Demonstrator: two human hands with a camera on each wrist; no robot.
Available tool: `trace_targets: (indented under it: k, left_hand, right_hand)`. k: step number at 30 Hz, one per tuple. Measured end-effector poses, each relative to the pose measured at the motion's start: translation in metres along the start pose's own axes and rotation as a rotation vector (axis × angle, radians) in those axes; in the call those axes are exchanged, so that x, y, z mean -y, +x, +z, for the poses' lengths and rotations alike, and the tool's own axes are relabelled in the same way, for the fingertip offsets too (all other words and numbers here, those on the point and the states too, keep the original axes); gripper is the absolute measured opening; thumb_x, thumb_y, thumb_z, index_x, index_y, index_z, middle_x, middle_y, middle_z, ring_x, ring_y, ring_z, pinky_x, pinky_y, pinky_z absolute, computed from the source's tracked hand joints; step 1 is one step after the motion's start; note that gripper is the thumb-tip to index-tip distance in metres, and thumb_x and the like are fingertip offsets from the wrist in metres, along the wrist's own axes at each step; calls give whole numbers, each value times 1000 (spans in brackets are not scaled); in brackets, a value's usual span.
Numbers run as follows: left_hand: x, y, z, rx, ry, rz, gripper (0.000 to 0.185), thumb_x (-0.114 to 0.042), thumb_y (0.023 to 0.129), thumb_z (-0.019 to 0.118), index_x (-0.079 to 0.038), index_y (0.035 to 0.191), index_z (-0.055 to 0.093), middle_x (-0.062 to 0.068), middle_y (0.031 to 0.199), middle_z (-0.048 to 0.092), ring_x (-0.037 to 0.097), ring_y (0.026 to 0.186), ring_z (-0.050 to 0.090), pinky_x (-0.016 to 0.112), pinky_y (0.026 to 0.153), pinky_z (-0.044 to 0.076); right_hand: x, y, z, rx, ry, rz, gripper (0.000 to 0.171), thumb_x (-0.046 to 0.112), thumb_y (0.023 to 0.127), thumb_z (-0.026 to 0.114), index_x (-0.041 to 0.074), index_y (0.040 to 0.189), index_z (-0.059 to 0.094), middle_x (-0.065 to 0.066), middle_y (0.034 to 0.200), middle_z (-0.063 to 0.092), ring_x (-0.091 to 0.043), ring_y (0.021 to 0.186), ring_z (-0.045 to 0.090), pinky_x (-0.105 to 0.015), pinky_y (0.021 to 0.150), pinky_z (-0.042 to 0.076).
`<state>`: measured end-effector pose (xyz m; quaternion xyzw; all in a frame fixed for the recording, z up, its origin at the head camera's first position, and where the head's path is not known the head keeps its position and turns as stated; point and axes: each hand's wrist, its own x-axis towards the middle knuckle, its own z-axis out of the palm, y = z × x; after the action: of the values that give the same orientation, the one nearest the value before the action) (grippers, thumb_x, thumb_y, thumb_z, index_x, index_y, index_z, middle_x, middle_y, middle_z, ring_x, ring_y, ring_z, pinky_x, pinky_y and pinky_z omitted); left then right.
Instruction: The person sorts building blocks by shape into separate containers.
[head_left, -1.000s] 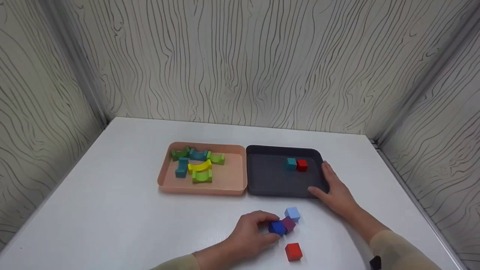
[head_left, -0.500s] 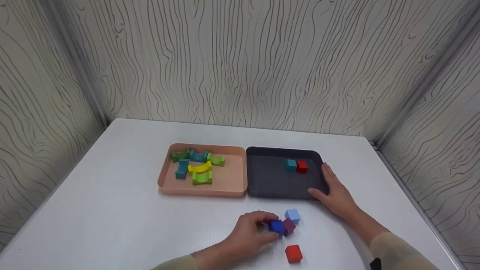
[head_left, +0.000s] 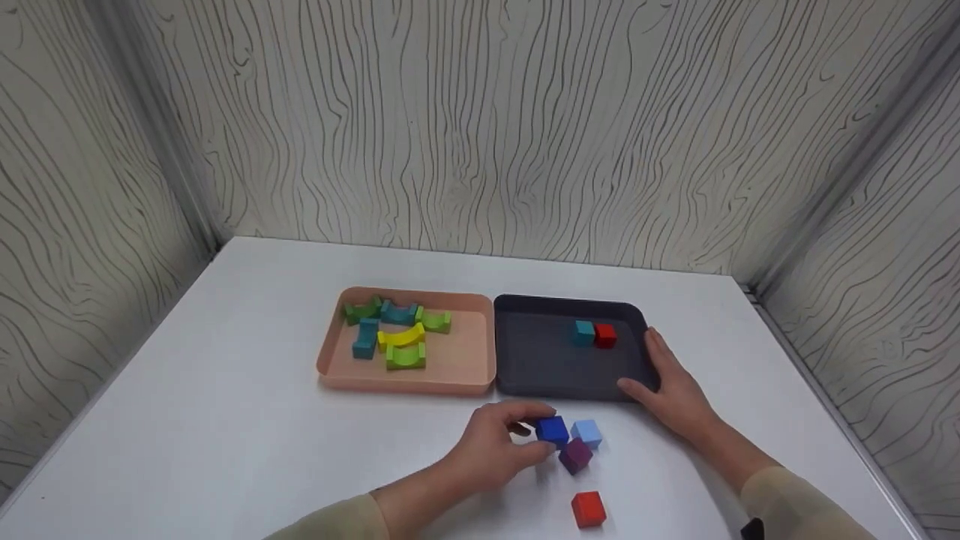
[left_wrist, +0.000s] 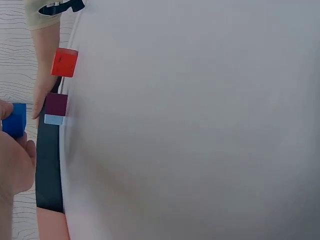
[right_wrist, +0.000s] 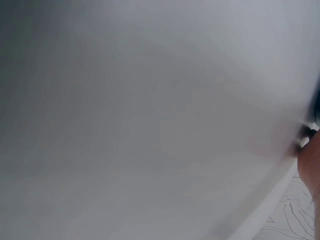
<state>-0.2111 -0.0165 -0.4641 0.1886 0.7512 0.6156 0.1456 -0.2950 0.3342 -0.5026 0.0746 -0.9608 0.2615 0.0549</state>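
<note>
My left hand (head_left: 491, 450) pinches a dark blue cube (head_left: 553, 432) between thumb and fingers, in front of the dark tray. In the left wrist view that blue cube (left_wrist: 15, 120) is held off the table. Just beside it stand a light blue cube (head_left: 587, 434) and a purple cube (head_left: 576, 456). Nearer the front lies a red-orange cube (head_left: 589, 510). My right hand (head_left: 679, 394) rests against the right front corner of the dark tray (head_left: 540, 375), fingers straight along its side and thumb at the front rim. A teal cube (head_left: 583, 333) and a red cube (head_left: 605, 336) sit inside.
Left of the dark tray, touching it or nearly so, is a pink tray (head_left: 461, 360) with several arch-shaped blocks, among them a yellow one (head_left: 402, 336). Patterned panels (head_left: 465, 135) enclose the white table (head_left: 187, 420) at the back and sides.
My left hand has lifted the dark blue cube up and slightly away from the purple cube, which it stood against before. The right hand stays at the dark tray.
</note>
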Motion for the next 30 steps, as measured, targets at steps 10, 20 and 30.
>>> trace_targets:
  k: [10,20,30]
  left_hand:
    - [-28,16,-19,-52,19,86,37,-15,95,82,-19,131,75,-4,121,71,17,111,66,37,100,58]
    - [-51,35,-31,-94,36,156,39,-15,97,79,-16,136,73,-2,127,71,19,117,67,32,98,58]
    - [-69,55,-39,-97,29,129,40,-18,97,80,-27,135,73,-7,125,69,16,116,65,29,96,59]
  right_hand:
    - [0,-1,0,7,16,8,108,60,98,69,5,170,11,-19,177,8,-46,160,12,-67,124,19]
    - [2,0,-2,2,-4,5,107,58,99,68,3,170,11,-20,177,9,-46,160,12,-65,125,18]
    - [-1,-2,1,2,8,0,107,58,98,70,4,170,12,-19,177,9,-46,160,13,-67,125,19]
